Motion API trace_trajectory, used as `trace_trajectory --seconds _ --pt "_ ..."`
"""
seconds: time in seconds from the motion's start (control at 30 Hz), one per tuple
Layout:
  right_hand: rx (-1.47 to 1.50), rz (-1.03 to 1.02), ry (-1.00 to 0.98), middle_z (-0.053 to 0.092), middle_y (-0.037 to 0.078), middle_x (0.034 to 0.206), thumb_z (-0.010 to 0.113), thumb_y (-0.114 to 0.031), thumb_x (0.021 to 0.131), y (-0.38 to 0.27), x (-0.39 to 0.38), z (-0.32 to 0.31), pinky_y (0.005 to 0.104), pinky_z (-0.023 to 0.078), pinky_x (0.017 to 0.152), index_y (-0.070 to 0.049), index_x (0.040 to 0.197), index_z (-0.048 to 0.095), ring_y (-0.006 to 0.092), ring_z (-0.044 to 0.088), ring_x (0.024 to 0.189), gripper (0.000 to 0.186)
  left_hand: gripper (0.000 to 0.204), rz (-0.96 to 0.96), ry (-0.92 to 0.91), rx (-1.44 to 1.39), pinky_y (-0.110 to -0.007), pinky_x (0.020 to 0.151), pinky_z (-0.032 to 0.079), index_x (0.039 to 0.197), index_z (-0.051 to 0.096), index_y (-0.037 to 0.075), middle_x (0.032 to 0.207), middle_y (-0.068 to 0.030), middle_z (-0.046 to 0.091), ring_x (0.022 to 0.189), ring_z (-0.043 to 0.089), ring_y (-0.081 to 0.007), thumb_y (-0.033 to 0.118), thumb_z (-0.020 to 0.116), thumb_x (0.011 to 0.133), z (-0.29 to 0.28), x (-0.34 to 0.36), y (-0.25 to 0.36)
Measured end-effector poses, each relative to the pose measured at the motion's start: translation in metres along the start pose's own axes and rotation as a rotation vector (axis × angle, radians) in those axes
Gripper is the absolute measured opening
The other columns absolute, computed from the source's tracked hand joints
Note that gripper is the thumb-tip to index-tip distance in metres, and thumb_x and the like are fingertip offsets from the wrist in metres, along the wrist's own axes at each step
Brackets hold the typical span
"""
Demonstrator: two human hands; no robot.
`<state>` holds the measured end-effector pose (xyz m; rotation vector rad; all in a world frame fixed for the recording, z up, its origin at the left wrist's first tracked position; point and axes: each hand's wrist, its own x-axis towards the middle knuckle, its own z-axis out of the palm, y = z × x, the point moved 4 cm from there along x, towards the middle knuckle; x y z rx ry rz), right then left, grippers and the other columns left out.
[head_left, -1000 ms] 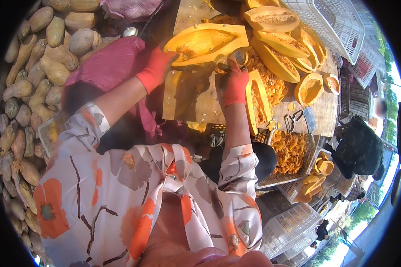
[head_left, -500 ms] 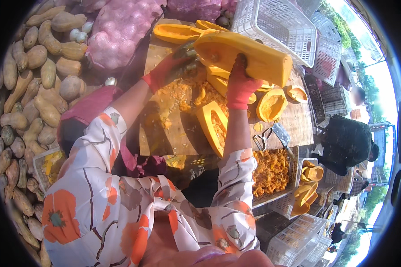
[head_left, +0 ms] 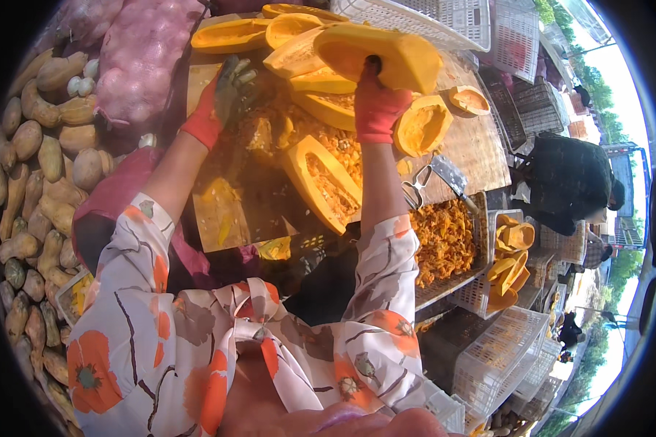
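My right hand [head_left: 379, 109], in a red-cuffed glove, grips a large cut piece of orange squash [head_left: 415, 62] and holds it above the board. My left hand [head_left: 229, 91], gloved in red with dark fingers, is empty, its fingers apart over the left part of the wooden board [head_left: 481, 156]. Between my arms lies a squash half [head_left: 299, 171] with seeds and stringy pulp in its hollow. Wet pulp and seeds [head_left: 262, 142] are spread beside it. More halves rest at the back, including a hollowed one [head_left: 423, 125] right of my right hand.
A flat metal blade [head_left: 450, 175] lies at the board's front right edge, above a crate of orange pulp [head_left: 448, 247]. Whole squashes [head_left: 65, 175] heap up at left, near a pink net sack [head_left: 142, 62]. White crates [head_left: 499, 357] and a person in dark clothes [head_left: 568, 175] are at right.
My left hand has come off the squash piece and moved left. My right hand alone holds the piece, now turned and shifted slightly left. The view has shifted too.
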<state>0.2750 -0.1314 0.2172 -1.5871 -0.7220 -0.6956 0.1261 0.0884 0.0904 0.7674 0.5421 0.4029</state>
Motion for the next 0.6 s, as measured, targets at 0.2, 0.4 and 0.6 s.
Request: trace_trajectory --seconds 0.2,0.4,0.6 --pt "0.489 1.179 0.351 0.061 0.003 0.079 0.059 -0.022 0.089 0.132 -0.011 -0.05 0.0325 0.04 0.047 -0.009 0.093 0.061 0.018 0.051 0.052 0.013 0.05 -0.029 0.006 0.603 -0.027 0.077 0.047 0.133 0.05 0.009 0.11 -0.0028 0.062 0.096 0.058 -0.0132 0.037 0.059 0.093 -0.057 -0.072 -0.058" --pt "0.71 1.257 0.36 0.056 0.003 0.075 0.058 -0.048 0.091 0.232 -0.002 -0.079 0.0301 0.039 0.05 -0.018 0.098 0.057 0.0158 0.044 0.052 0.03 0.054 -0.27 -0.049 0.677 -0.026 0.077 0.047 0.134 0.049 0.006 0.111 -0.0039 0.062 0.093 0.058 -0.012 0.037 0.064 0.091 0.013 -0.091 -0.1" --pt "0.39 1.344 -0.065 0.068 0.013 0.104 0.059 -0.052 0.089 0.225 -0.044 -0.093 0.0294 0.042 0.044 -0.016 0.123 0.046 0.0213 0.045 0.044 0.051 0.073 -0.201 -0.045 0.954 -0.031 0.094 0.045 0.142 0.041 0.009 0.127 -0.0078 0.057 0.107 0.056 -0.0171 0.044 0.07 0.085 0.027 -0.073 -0.099"
